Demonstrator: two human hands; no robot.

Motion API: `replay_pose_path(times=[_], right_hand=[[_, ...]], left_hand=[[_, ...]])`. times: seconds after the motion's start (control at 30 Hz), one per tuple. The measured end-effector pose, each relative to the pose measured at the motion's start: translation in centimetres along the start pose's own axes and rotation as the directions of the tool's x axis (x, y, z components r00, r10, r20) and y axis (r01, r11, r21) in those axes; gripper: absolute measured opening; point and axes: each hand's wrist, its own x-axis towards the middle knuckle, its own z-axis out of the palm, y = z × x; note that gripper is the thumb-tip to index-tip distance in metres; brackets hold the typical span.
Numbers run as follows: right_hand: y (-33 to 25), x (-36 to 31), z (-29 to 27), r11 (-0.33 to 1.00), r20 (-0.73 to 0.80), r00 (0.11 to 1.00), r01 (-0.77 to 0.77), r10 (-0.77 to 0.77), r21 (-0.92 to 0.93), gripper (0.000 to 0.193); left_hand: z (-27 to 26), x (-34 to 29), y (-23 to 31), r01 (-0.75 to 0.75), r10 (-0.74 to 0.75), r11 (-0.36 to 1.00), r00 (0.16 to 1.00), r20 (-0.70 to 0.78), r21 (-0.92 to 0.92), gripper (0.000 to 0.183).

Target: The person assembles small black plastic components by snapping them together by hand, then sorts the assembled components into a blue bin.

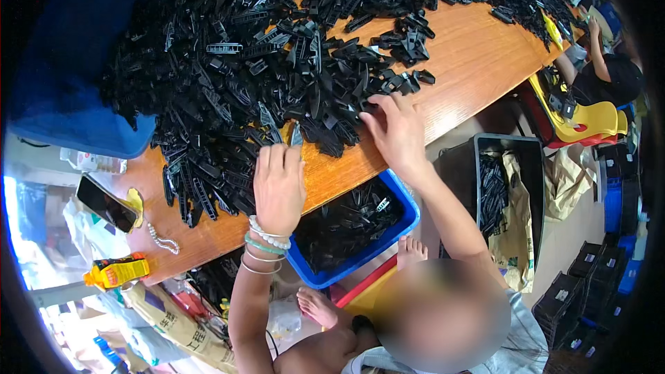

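A large heap of small black plastic parts (228, 83) covers much of the orange-brown wooden table (478, 41). At the heap's near edge, my left hand (279, 183) is palm down, its fingers bent and close together. Its fingertips reach black parts; whatever they may hold is hidden. Bead bracelets and bangles circle that wrist. Farther right, my right hand (397, 131) curves over the heap's edge, thumb and forefinger apart, with nothing visible held. Below the table's front edge, between my arms, a blue bin (412, 218) holds more black parts.
On the table's left are a phone (106, 202), a bead bracelet (163, 239) and a yellow bottle (118, 271). A black crate (509, 144) with parts and brown paper stands right. Beyond it are a yellow chair (589, 121) and a co-worker (613, 76). Black crates (560, 305) stand lower right.
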Motion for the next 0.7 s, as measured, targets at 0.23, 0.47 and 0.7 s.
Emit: replay_pose_path(times=[0.23, 0.47, 0.7], right_hand=[[0.6, -1.1, -0.4, 0.964, -0.211, 0.958, 0.147, -0.194, -0.222, 0.025], [0.3, -4.6, -2.6, 0.908, -0.043, 0.999, -0.012, 0.033, 0.419, 0.020], [-1.0, -8.2, -3.4, 0.900, 0.029, 0.982, 0.160, -0.187, 0.405, 0.023]], left_hand=[[-0.8, -2.9, 1.7, 0.136, -0.159, 0.906, 0.987, -0.023, -0.400, 0.020], [-2.0, -1.8, 1.1, 0.017, -0.030, 0.978, 0.998, -0.055, -0.210, 0.027], [0.2, -2.0, 2.9, -0.108, 0.100, 0.943, 0.994, -0.041, -0.316, 0.030]])
